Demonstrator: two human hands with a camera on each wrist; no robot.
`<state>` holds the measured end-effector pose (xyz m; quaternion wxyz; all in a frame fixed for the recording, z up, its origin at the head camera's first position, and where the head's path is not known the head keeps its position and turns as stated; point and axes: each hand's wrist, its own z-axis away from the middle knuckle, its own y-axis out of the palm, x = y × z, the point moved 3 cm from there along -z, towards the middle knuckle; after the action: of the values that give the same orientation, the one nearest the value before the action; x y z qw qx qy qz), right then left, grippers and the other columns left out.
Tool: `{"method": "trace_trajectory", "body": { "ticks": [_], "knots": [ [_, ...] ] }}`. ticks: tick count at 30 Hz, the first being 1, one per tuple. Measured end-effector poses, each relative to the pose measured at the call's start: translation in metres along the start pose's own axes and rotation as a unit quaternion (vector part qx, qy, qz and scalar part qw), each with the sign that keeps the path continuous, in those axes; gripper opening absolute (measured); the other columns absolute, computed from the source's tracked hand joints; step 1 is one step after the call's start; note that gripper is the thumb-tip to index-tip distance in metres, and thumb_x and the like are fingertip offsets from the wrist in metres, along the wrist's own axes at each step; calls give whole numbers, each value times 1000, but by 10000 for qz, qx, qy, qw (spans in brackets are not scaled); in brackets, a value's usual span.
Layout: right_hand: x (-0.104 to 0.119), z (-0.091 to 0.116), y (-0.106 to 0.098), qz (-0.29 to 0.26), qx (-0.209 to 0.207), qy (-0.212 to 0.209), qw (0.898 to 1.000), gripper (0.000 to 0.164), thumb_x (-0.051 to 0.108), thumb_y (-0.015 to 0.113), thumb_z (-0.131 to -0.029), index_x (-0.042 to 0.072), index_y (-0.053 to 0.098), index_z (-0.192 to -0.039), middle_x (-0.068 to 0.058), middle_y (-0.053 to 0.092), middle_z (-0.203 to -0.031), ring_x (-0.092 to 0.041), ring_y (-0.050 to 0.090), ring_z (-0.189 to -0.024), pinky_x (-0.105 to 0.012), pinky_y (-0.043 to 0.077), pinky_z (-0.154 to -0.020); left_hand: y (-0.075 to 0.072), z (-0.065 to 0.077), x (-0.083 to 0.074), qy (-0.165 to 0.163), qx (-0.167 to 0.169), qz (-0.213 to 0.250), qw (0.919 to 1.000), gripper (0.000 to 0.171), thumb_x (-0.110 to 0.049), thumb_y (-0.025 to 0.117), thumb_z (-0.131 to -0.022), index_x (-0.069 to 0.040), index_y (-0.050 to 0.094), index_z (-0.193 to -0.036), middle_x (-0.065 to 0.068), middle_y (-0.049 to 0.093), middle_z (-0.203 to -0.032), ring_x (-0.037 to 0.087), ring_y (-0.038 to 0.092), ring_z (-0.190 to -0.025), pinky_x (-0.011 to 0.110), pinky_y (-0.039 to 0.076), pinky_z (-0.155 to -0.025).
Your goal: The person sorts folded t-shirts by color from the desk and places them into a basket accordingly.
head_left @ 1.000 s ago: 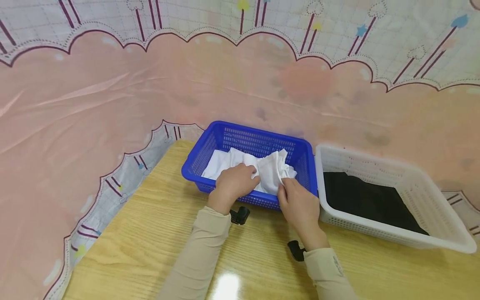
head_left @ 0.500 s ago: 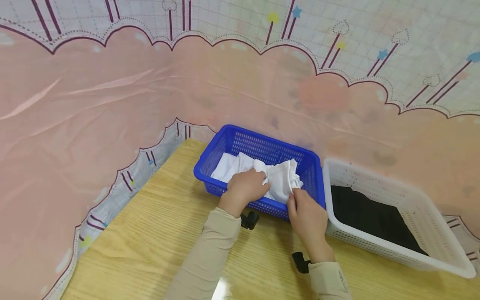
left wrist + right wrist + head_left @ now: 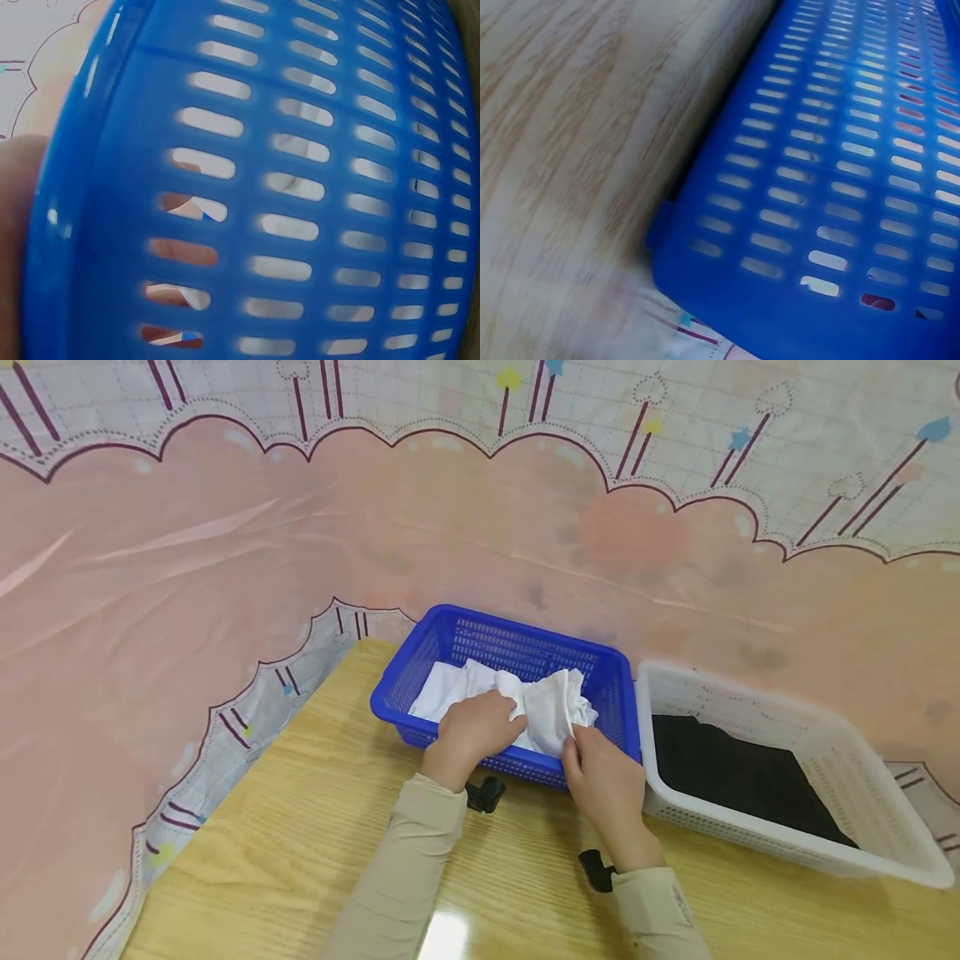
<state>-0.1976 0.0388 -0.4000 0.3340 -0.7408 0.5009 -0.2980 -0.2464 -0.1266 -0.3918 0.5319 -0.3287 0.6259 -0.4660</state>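
Note:
A blue slotted plastic basket (image 3: pixel 615 693) stands on the table with white cloths (image 3: pixel 438 689) lying in it. My left hand (image 3: pixel 476 727) reaches over its near rim, fingers curled and thumb by a bunched part of the white cloth. To the right, my right hand (image 3: pixel 606 777) pinches the raised edge of a white cloth (image 3: pixel 547 706) between thumb and fingers. Both wrist views are mostly filled by the basket's slotted wall (image 3: pixel 247 180); through the slots, white cloth and bits of fingers show. The fingertips inside the basket are partly hidden.
A white plastic basket (image 3: pixel 750 827) holding black cloth (image 3: pixel 738 777) stands directly right of the blue one. Pink patterned fabric (image 3: pixel 465 527) hangs behind and left of the wooden table (image 3: pixel 277 835). Black camera mounts (image 3: pixel 486 795) sit at both wrists.
The head view has shifted slightly back and forth. Both hands keep nearly the same places at the blue basket, and the raised cloth's top edge has folded down a little.

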Motion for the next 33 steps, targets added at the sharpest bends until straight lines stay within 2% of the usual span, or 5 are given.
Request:
{"method": "trace_trajectory", "body": {
  "ticks": [4, 8, 13, 23, 33],
  "knots": [
    [-1, -1, -1, -128, -29, 75, 9999, 23, 26, 46, -88, 10, 62, -95, -4, 61, -89, -24, 58, -65, -39, 40, -43, 0, 1, 0, -143, -65, 151, 9998, 41, -45, 40, -91, -23, 56, -121, -3, 55, -119, 18, 53, -103, 43, 44, -79],
    [-3, -2, -1, -311, -98, 210, 9992, 38, 23, 50, -87, 8, 54, -121, -8, 53, -123, -29, 57, -96, -45, 46, -54, -2, 1, 1, -204, -325, 331, 9987, 44, -46, 37, -91, -20, 55, -122, -2, 56, -117, 20, 54, -102, 42, 44, -80],
    [-6, -4, 0, -371, -94, 306, 9988, 50, 22, 53, -85, 8, 42, -132, -10, 41, -135, -33, 53, -103, -45, 46, -54, -2, 0, 0, -192, -510, 396, 9977, 46, -47, 35, -92, -19, 55, -123, -1, 57, -117, 20, 55, -102, 42, 44, -81],
    [-8, -4, 1, -217, 225, 427, 9986, 39, 26, 50, -87, 12, 51, -123, -12, 36, -138, -31, 43, -116, -50, 47, -68, -1, 1, -3, -251, -337, 100, 9991, 46, -46, 39, -91, -15, 57, -120, 3, 55, -114, 21, 55, -96, 42, 46, -76],
    [-8, -4, 1, -243, -11, 218, 9995, 29, 23, 51, -86, 10, 61, -111, -15, 39, -135, -31, 38, -121, -49, 41, -85, 0, -1, -4, -287, -458, -1, 9985, 45, -45, 40, -90, -15, 61, -117, 5, 39, -136, 23, 48, -112, 46, 44, -81]
  ]
}}
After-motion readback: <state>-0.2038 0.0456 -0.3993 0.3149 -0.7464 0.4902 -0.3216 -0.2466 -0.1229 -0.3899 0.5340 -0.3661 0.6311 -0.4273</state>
